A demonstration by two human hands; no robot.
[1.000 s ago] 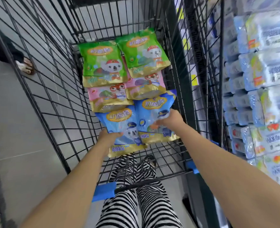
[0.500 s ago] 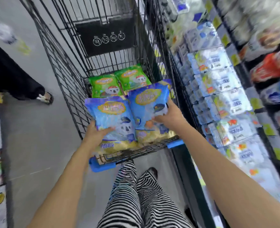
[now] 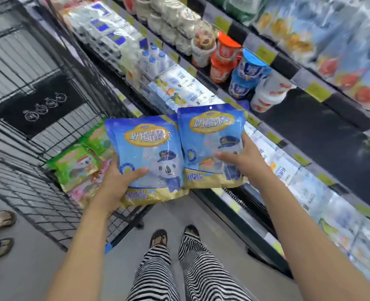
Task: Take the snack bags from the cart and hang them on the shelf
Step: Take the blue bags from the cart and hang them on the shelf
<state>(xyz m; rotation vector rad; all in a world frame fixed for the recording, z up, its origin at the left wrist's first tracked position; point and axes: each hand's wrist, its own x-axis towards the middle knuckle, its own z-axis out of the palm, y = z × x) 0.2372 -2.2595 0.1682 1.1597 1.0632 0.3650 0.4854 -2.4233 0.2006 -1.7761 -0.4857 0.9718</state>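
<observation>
Two blue snack bags are up and out of the cart. The left bag (image 3: 145,157) is pinched low down by the left hand (image 3: 119,179), thumb across the front and fingers behind. The right bag (image 3: 210,144) is clamped the same way by the right hand (image 3: 242,161), thumb on the front and fingers round the right edge. They are held side by side with their edges meeting, between the cart (image 3: 49,192) on the left and the shelf (image 3: 273,137) on the right, over open floor.

More bags lie in the cart: green ones (image 3: 77,164) and a pink one (image 3: 88,187), just left of the left hand. On the shelf's far levels sit stacked yogurt tubs (image 3: 251,70) and small bottles (image 3: 155,59). Another person's feet (image 3: 1,220) stand at the near left.

Now the risks. Both hands are full, so no free fingers can steady a bag's top edge, and both grips sit near the bottom, leaving the tops floppy. Lining up what looks like a hang hole (image 3: 210,108) with a peg could be fiddly, and I can't make out any peg from here. The film looks glossy, so a thumb could slide and drop a bag to the floor. A wide swing right could also clip those stacked tubs and topple them.
</observation>
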